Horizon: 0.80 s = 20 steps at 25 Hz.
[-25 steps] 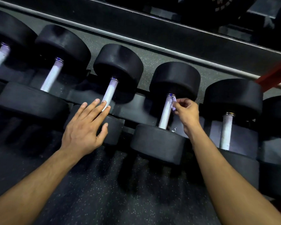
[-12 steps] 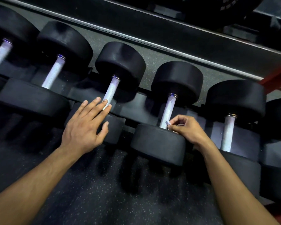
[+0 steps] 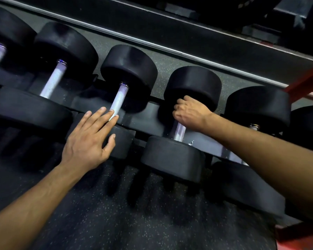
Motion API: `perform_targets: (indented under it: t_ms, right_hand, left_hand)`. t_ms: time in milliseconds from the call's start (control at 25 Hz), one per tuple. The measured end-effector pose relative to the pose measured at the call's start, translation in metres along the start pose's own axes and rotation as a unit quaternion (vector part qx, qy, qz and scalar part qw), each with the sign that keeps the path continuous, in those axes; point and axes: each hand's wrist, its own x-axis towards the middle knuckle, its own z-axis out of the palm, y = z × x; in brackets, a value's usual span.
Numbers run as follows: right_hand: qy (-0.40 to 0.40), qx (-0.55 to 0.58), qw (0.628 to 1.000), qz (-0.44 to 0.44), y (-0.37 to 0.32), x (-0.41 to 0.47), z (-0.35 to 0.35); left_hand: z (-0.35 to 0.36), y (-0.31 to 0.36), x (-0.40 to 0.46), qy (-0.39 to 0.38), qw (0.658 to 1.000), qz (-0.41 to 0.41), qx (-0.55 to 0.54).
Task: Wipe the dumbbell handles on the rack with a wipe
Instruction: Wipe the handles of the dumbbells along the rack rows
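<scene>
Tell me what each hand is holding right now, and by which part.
The right hand grips the dumbbell handle at its upper end; any wipe is hidden. The left hand holds nothing, resting flat on a neighbouring dumbbell.

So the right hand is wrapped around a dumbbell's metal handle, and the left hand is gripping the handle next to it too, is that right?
Not quite. In the head view the left hand lies open, fingers straight, on the black rubber dumbbell head, fingertips just at the neighbouring silver handle. The right hand does curl around its silver metal handle.
</scene>
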Motion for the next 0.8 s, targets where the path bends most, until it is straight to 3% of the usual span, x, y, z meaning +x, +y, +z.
perform_targets:
  t_ms: [160,320,400,560,680,800]
  right_hand:
    - [-0.081,0.107,0.991,-0.017,-0.008,0.001,-0.002]
    - [-0.203,0.301,0.932,-0.019,-0.025,0.005,-0.014]
    - [-0.231,0.329,0.915,-0.021,-0.027,0.011,-0.017]
    - [-0.235,0.184,0.954,-0.034,-0.02,0.013,-0.026]
    - [-0.144,0.058,0.988,-0.003,-0.008,0.015,-0.019]
    - [-0.108,0.03,0.994,0.014,-0.01,0.011,-0.008]
  left_hand:
    - [0.0,0.001,0.0,0.006,1.0,0.001,0.001]
    - [0.001,0.001,0.001,0.011,1.0,0.0,-0.008]
    - [0.001,0.001,0.0,0.012,1.0,0.0,-0.008]
    - [0.001,0.0,0.001,0.009,1.0,0.0,-0.009]
    - [0.001,0.001,-0.001,0.008,1.0,-0.002,-0.004]
    - [0.002,0.0,0.001,0.002,1.0,-0.001,-0.007]
